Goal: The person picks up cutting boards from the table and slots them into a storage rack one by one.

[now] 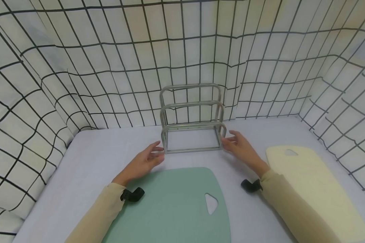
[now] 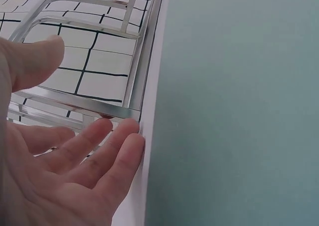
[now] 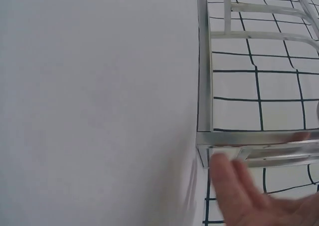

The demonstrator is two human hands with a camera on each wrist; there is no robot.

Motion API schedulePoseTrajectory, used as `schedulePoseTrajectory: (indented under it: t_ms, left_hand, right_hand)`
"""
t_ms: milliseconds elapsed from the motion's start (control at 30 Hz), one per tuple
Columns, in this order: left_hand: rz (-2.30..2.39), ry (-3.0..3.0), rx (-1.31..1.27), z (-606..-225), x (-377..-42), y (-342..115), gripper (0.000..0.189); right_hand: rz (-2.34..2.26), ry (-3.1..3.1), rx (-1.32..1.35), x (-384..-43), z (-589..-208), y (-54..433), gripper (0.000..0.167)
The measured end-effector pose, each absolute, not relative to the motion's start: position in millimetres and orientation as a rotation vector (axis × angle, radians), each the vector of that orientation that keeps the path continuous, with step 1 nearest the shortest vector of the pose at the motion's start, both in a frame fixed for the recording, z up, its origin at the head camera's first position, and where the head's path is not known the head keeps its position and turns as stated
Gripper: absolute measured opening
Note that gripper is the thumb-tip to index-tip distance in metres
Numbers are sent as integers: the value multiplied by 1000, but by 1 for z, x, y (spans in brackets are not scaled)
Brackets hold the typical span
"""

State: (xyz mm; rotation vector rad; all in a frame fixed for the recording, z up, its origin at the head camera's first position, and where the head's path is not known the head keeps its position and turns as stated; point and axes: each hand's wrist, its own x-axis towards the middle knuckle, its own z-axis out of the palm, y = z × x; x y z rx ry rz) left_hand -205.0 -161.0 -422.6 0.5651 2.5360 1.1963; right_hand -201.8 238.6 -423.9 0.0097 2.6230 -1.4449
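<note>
A silver metal rack (image 1: 193, 126) with three upright hoops stands at the back of the white table. My left hand (image 1: 143, 163) is at its front left corner; in the left wrist view the fingers (image 2: 107, 158) reach along the lower side bar, nearly straight, and the thumb stays apart above. At the opposite front corner is my right hand (image 1: 241, 148), its fingertips against or very close to the side bar. Those right fingers (image 3: 232, 186) look blurred and extended in the right wrist view. Neither hand visibly grips the rack.
A green cutting board (image 1: 176, 202) with a cut-out handle lies in front of the rack, partly under my left forearm. To the right, a pale yellow cutting board (image 1: 310, 189) lies flat beside my right sleeve. White walls with black grid lines (image 1: 185, 64) surround the table.
</note>
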Motion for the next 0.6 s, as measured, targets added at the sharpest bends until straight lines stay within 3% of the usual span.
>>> schedulePoseTrajectory:
  t_ms: [167,600]
  left_hand:
    - [1180,2547,612,-425,-202,-163,76]
    - [1103,2561,665,-423,-196,-164,61]
  right_hand:
    - [-1333,2646,64,-194,-422,241,103]
    - [-1149,2650,-72,-172,-416,234,89]
